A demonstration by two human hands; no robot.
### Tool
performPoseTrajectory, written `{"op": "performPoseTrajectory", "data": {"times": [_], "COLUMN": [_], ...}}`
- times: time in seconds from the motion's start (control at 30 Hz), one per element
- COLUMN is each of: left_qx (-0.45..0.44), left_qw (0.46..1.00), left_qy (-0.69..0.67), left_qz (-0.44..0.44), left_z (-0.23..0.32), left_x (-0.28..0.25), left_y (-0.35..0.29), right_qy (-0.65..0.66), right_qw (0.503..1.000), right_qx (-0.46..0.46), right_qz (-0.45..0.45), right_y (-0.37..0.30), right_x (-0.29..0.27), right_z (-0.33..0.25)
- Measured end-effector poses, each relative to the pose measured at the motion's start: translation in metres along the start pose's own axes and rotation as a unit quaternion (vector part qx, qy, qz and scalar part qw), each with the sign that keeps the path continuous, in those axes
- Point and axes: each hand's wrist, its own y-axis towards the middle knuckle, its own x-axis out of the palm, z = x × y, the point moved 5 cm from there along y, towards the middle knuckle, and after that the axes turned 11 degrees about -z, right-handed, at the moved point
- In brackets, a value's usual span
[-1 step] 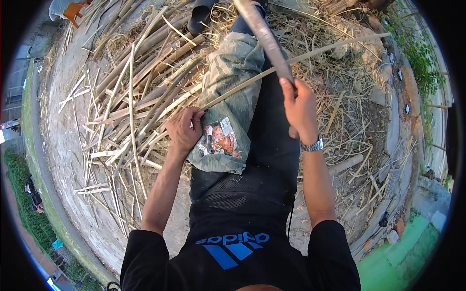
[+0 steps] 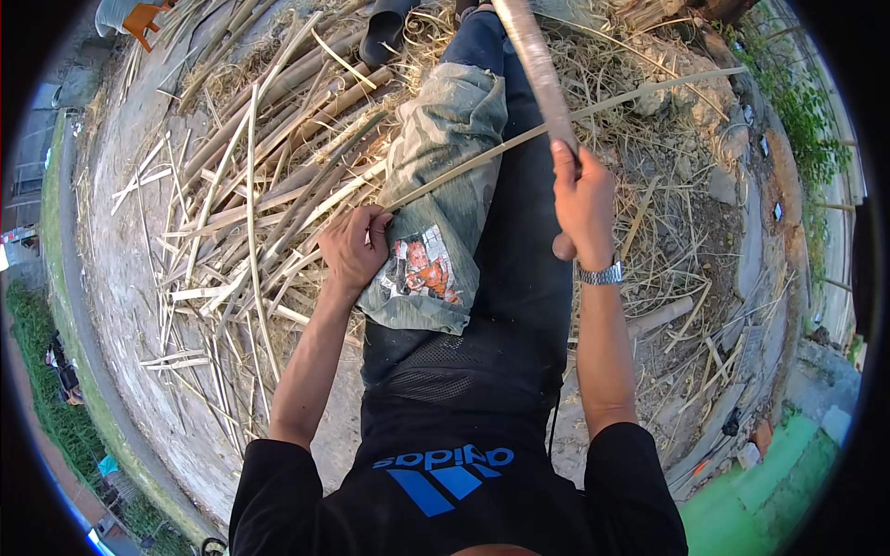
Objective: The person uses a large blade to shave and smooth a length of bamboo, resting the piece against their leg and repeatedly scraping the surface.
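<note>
A long, thin bamboo strip (image 2: pixel 663 86) runs slantwise over my thigh, from lower left to far right. Its near end is pinched between the thumb and fingers of my left hand (image 2: pixel 354 248). In my right hand (image 2: pixel 584 206) is the handle of a long-bladed knife (image 2: pixel 536 65), its blade pointing away from me and crossing the strip. Whether blade and strip touch, I cannot tell. Under the strip, a camouflage cloth (image 2: pixel 450 148) with a torn printed sack piece (image 2: pixel 426 266) covers my left leg.
Split bamboo strips and poles (image 2: pixel 278 144) lie heaped on the ground to the left. Curly shavings (image 2: pixel 612 60) are scattered around my legs. A dark shoe (image 2: pixel 382 39) is at the far side, and an orange chair (image 2: pixel 142 23) stands far left.
My right hand and the knife have shifted slightly to the right along the strip. My left hand stays in place, still pinching the strip.
</note>
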Motion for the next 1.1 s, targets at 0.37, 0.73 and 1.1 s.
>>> {"op": "performPoseTrajectory", "data": {"times": [0.37, 0.73, 1.1], "left_qx": [-0.031, -0.049, -0.068], "left_qw": [0.998, 0.997, 0.884], "left_qy": [-0.028, -0.044, -0.433], "left_qz": [-0.036, -0.029, 0.161], "left_z": [0.008, 0.026, 0.109], "left_x": [0.000, -0.028, -0.096], "left_y": [0.009, 0.023, 0.119], "right_qy": [0.000, 0.238, 0.390], "right_qw": [0.998, 0.965, 0.911], "right_qx": [0.009, 0.094, -0.130], "right_qz": [-0.060, -0.051, 0.025], "right_y": [-0.023, -0.036, -0.061], "right_x": [0.023, 0.018, -0.020], "right_z": [-0.009, -0.029, -0.123]}}
